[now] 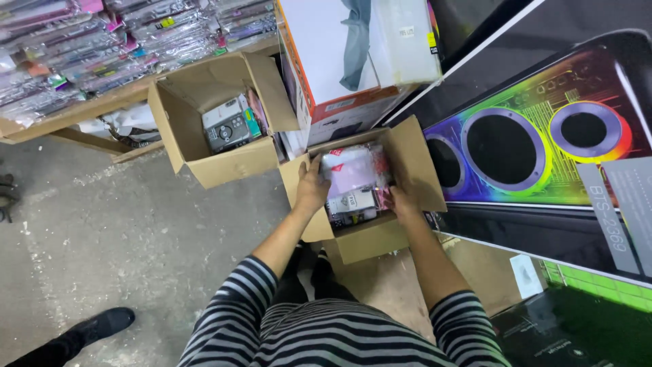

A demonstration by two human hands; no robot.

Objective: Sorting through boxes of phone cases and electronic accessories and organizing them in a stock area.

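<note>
while both hands reach into cardboard box [414, 163], left hand [311, 188] and right hand [402, 204] clasp plastic-wrapped packets [353, 183] from either side.

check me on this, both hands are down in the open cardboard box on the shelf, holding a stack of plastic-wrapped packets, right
Not quite. The head view shows the open cardboard box sitting on the floor, not on a shelf. The rest holds: the left hand and right hand are both inside it, gripping the stack of plastic-wrapped packets.

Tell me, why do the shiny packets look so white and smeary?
Head view: light glares off the plastic-wrapped packets on the shelf and off the packet stack between the left hand and right hand; the wide lens bends the edges, and the shoe sits in dim corner shadow.
</note>
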